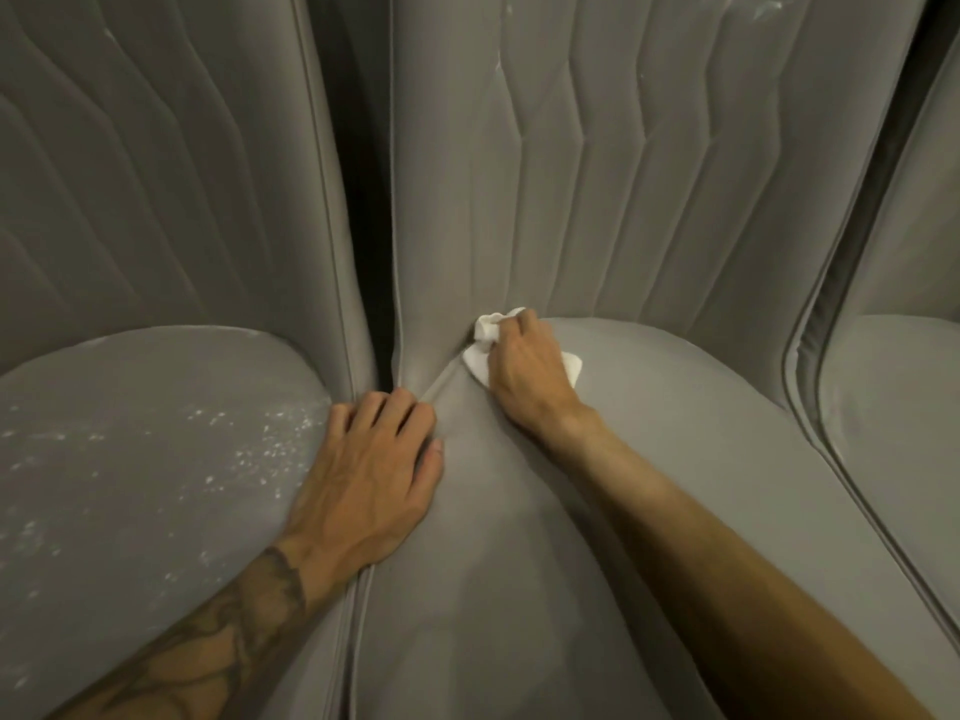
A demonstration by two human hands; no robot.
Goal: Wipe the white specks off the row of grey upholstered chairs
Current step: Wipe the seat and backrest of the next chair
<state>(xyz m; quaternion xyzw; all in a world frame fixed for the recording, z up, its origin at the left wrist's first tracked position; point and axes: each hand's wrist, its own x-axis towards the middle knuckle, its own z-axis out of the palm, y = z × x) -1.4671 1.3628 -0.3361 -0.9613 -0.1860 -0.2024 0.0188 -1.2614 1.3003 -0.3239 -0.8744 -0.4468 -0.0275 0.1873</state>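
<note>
Three grey upholstered chairs stand side by side. My right hand (527, 368) grips a crumpled white cloth (480, 348) at the back left corner of the middle seat (597, 511), where seat meets backrest. My left hand (371, 475) rests flat with spread fingers on the seam between the left seat (130, 459) and the middle seat. White specks (249, 444) are scattered over the left seat. A few faint white marks (763, 10) show high on the middle backrest.
A dark gap (358, 200) runs between the left and middle backrests. The right chair (893, 407) shows only partly at the frame edge, separated by a piped seam.
</note>
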